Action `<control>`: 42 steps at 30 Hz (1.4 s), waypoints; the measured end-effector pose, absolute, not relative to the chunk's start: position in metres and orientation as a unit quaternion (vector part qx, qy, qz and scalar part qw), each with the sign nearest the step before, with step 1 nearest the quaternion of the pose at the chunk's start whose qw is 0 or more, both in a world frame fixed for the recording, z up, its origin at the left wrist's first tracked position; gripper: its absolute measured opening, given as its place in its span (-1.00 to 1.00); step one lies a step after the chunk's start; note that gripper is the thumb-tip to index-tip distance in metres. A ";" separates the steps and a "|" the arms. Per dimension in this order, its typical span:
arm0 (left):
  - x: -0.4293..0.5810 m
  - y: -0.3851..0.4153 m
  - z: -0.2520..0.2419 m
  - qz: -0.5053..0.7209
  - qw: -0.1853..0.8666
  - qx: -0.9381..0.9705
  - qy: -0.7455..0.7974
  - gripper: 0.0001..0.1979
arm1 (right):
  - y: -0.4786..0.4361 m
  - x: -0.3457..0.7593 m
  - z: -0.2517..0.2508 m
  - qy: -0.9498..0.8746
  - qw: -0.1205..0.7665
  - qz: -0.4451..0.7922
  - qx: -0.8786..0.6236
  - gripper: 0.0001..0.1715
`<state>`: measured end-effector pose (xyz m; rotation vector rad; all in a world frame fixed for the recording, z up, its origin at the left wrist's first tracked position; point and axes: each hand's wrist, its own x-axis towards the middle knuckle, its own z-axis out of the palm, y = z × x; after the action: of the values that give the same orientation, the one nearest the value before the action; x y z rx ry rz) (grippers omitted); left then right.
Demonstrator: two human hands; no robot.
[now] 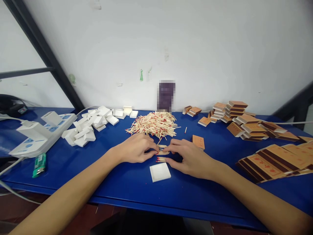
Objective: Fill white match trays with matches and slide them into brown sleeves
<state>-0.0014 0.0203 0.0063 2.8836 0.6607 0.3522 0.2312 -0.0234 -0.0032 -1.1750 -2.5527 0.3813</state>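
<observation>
Several red-tipped matches (163, 152) lie side by side on the blue table between my two hands. My left hand (137, 148) is at their left ends, thumb and forefinger closed together on the match heads. From the other side, the forefinger of my right hand (189, 160) touches the same matches. Its thumb is apart from the forefinger, at the end of a smaller row of matches (160, 159) closer to me. Just below that row sits an open white matchbox tray (160, 172). A large heap of loose matches (154, 124) lies beyond my hands.
White trays (85, 125) are piled at left, near a power strip (46, 133) and a green packet (39, 165). Orange matchbox sleeves (251, 125) are stacked at right, flattened ones (274, 163) nearer. One matchbox (198, 142) lies behind my right hand. The wall (117, 58) rises behind.
</observation>
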 end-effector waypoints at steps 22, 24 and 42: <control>-0.001 0.020 0.005 0.119 0.070 0.957 0.254 -0.71 | -0.021 0.233 -0.010 -0.898 0.171 0.095 -0.394 -0.70; -0.001 0.020 0.005 0.119 0.073 0.957 0.254 -0.72 | -0.021 0.233 -0.010 -0.898 0.173 0.090 -0.395 -0.67; -0.001 0.020 0.005 0.118 0.064 0.960 0.247 -0.76 | -0.021 0.232 -0.008 -0.895 0.154 0.107 -0.404 -0.71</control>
<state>-0.0007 0.0202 0.0048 2.8989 0.7451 0.3576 0.2320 -0.0209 -0.0081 -1.1580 -2.5656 0.3072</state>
